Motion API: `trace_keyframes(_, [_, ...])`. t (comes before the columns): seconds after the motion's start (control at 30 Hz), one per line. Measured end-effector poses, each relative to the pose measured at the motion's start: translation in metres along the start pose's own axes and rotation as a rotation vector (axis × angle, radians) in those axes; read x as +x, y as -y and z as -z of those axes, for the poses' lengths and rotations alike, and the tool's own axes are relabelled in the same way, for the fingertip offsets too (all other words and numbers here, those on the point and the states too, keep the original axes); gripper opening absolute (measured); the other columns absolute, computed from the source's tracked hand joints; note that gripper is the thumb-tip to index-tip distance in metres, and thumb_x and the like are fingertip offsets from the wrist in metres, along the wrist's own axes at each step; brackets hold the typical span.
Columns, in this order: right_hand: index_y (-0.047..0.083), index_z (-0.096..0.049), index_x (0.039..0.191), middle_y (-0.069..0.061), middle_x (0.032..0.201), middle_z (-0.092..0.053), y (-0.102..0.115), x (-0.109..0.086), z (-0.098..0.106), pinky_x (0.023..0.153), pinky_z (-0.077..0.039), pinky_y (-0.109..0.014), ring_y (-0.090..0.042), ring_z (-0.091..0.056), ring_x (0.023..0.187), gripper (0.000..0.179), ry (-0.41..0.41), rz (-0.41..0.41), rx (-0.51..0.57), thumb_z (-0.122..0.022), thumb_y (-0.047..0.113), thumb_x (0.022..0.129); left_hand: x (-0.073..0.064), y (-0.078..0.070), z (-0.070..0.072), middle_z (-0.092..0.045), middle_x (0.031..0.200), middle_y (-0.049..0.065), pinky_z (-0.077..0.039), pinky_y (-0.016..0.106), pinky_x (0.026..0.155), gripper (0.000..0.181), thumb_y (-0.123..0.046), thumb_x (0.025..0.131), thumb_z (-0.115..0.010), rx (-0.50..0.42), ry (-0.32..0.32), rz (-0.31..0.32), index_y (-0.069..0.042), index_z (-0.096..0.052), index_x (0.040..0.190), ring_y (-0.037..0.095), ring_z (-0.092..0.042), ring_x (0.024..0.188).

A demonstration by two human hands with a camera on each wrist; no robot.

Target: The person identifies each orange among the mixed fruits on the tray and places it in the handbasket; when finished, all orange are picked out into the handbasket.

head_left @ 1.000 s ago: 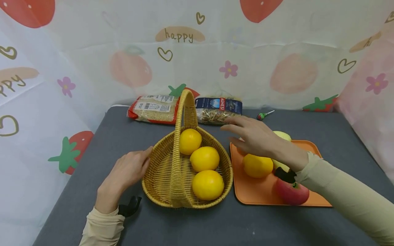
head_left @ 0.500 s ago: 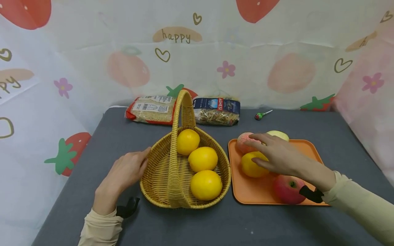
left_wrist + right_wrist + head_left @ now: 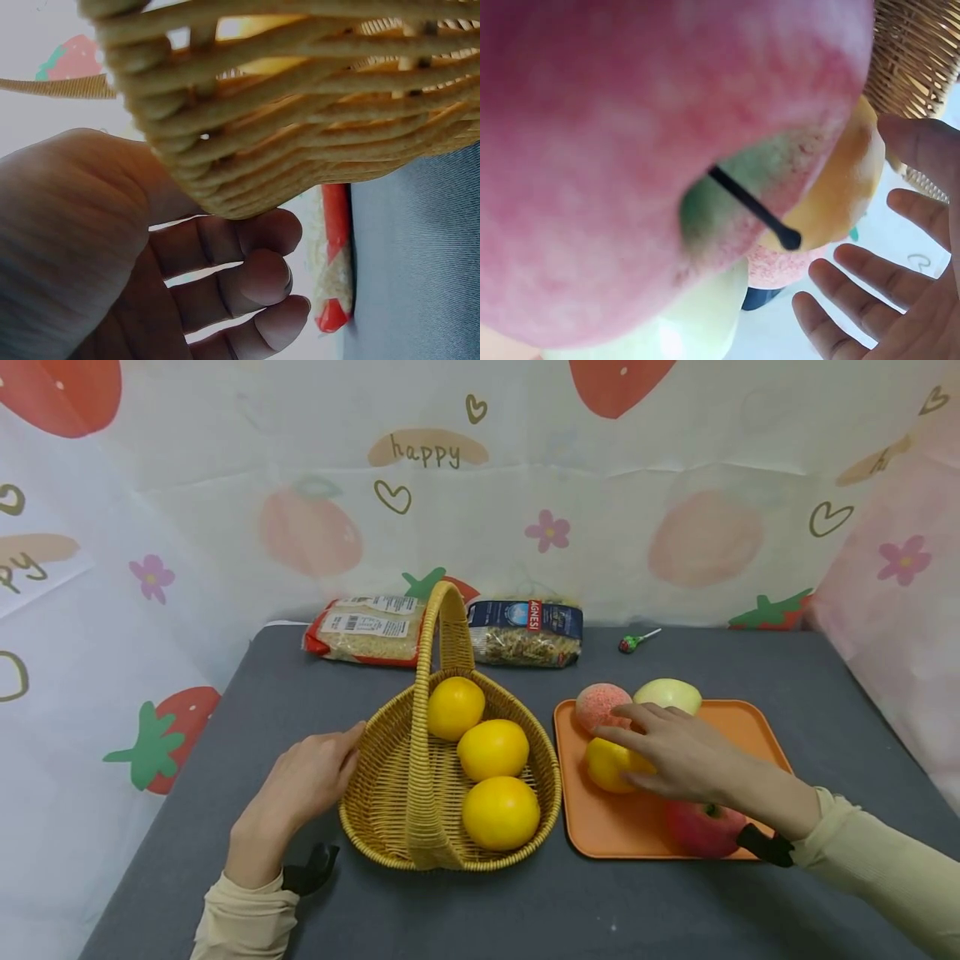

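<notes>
My left hand (image 3: 303,785) holds the left rim of a wicker basket (image 3: 378,793) between thumb and fingers. In the left wrist view the curled fingers (image 3: 262,277) show below the weave. Inside the basket lie three yellow, lemon-like fruits (image 3: 501,812). Over an orange tray (image 3: 615,835) my right hand (image 3: 686,756) reaches with spread fingers around a yellow-orange fruit (image 3: 609,766). Its thumb comes close to that fruit in the right wrist view; contact is unclear. A red apple (image 3: 701,828), a pink peach-like fruit (image 3: 600,703) and a pale green fruit (image 3: 670,695) share the tray.
Behind the basket lie a red-edged bag of grain (image 3: 367,631) and a blue-labelled pasta bag (image 3: 528,633). A lollipop (image 3: 633,642) rests near the back edge of the dark grey table (image 3: 562,910). A printed cloth (image 3: 465,527) hangs behind.
My right hand has moved right and toward me, from between basket and tray to over the yellow-orange fruit, then settled lower around it. My left hand stays at the basket rim.
</notes>
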State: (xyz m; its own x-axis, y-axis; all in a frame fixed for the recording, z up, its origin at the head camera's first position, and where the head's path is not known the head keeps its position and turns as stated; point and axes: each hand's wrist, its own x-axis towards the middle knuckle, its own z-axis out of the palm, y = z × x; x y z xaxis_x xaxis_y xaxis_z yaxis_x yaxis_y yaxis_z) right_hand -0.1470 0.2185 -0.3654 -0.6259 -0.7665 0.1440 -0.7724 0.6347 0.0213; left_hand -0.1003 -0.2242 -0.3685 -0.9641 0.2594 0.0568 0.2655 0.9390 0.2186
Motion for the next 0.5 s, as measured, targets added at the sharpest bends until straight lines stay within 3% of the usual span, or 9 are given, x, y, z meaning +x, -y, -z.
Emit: trace_keyframes(0.5, [0.019, -0.062, 0.124, -0.006, 0.115, -0.06, 0.0036, 0.0014, -0.0091, 0.08, -0.049, -0.04, -0.023, -0.058, 0.098, 0.054, 0.031, 0.047, -0.033, -0.083, 0.031, 0.075, -0.0001, 0.0006, -0.0008, -0.071, 0.1, 0.014, -0.034, 0.028, 0.054, 0.043, -0.012, 0.097, -0.053, -0.003, 0.001, 0.005, -0.001, -0.054, 0.139, 0.015, -0.048, 0.064])
